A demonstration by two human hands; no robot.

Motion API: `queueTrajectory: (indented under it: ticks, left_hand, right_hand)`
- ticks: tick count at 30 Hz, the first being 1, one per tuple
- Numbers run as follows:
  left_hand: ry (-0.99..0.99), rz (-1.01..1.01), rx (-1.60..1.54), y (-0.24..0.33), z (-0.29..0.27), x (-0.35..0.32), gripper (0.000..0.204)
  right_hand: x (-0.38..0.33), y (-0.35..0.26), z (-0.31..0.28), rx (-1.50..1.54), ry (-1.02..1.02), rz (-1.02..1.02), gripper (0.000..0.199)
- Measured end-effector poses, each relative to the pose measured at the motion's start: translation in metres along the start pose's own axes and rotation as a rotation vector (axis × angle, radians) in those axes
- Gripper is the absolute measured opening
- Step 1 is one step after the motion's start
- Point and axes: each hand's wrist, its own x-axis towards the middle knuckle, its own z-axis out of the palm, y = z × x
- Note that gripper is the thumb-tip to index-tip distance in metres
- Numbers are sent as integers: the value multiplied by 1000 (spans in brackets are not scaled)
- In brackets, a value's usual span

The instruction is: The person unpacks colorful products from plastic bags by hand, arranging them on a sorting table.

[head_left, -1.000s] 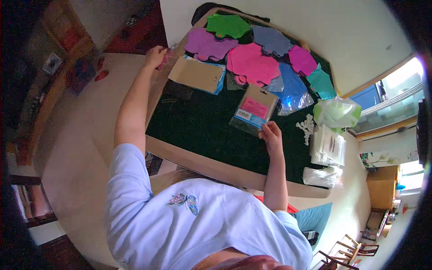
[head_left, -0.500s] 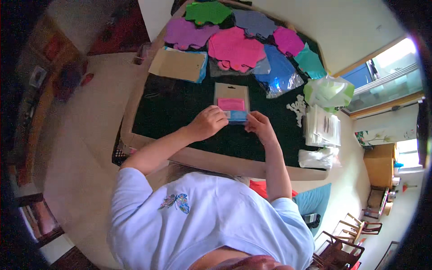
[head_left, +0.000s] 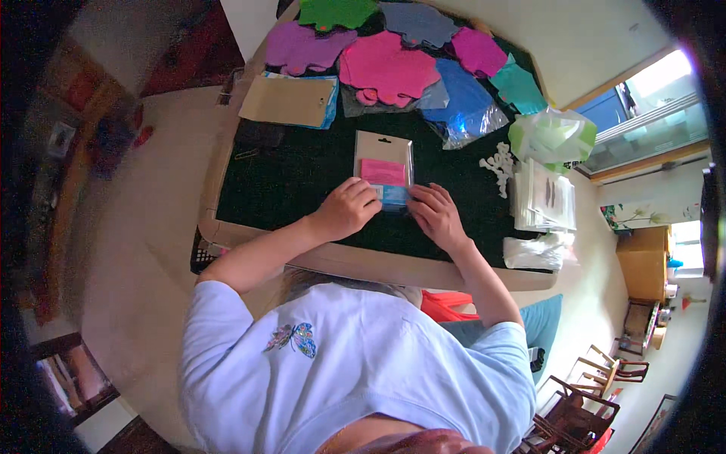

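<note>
A flat clear plastic package (head_left: 407,153) with a tan card backing, a pink panel and a blue lower band lies on the dark green table cover, its hang hole at the far end. My left hand (head_left: 348,206) is closed on its lower left edge, fingers curled over the blue band. On the other side, my right hand (head_left: 439,216) rests its outstretched fingers along the lower right edge, apart from each other at the tips. The undersides of both hands are hidden.
Stacks of pink (head_left: 384,66), purple (head_left: 306,49) and other coloured cut pieces line the far side. A cardboard stack (head_left: 286,100) sits at far left. White small pieces (head_left: 497,170), clear plastic sleeves (head_left: 541,198) and a green-white bag (head_left: 554,136) occupy the right.
My right hand has gone from pinching the package's lower right corner to laying its fingers along that edge. My left hand keeps its hold, and the view has shifted slightly.
</note>
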Motion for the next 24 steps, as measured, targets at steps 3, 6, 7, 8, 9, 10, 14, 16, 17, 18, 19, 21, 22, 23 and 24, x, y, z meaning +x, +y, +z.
queueTrajectory:
  ticks: [3,6,7,8,9,10,14,16,17,18,19,21,22,23,24]
  left_hand:
    - [72,22,99,-2,-3,-6,18]
    - [11,-63,26,-9,-5,-20,21]
    - [8,-65,27,-11,-7,-21,21]
    - [9,-26,16,-14,-9,-22,18]
    - [10,13,5,-16,-10,-22,15]
    - [8,13,6,-17,-9,-23,15]
    - [7,-76,-188,-22,-4,-27,18]
    - [3,-114,-253,-23,-4,-28,20]
    - [-23,-123,-249,-23,-5,-27,22]
    - [-49,-133,-245,-23,-6,-27,24]
    - [-51,-134,-247,-23,-10,-26,24]
    - [-67,-7,-102,-22,-17,-23,27]
    - [-68,-8,-103,-24,-15,-26,27]
    - [-131,7,-82,-28,-13,-32,30]
    - [-194,24,-60,-32,-11,-36,32]
  right_hand:
    - [-1,2,1,2,-20,-47,20]
    - [-1,2,-2,19,-23,-59,14]
    - [0,3,-2,19,-24,-69,13]
    - [-1,4,-1,22,-23,-69,13]
    - [-2,5,2,21,-2,-74,13]
    - [-2,6,4,18,20,-80,13]
    - [-4,6,4,54,31,-56,14]
    - [-4,5,5,73,26,-34,16]
    - [-3,4,5,73,25,-33,16]
    - [-1,2,3,92,18,3,16]
    - [0,0,3,113,9,41,16]
    - [-2,2,3,86,14,13,16]
    - [-2,3,3,57,22,-19,16]
    - [-3,4,3,60,21,-18,16]
    - [-3,4,3,56,2,-43,15]
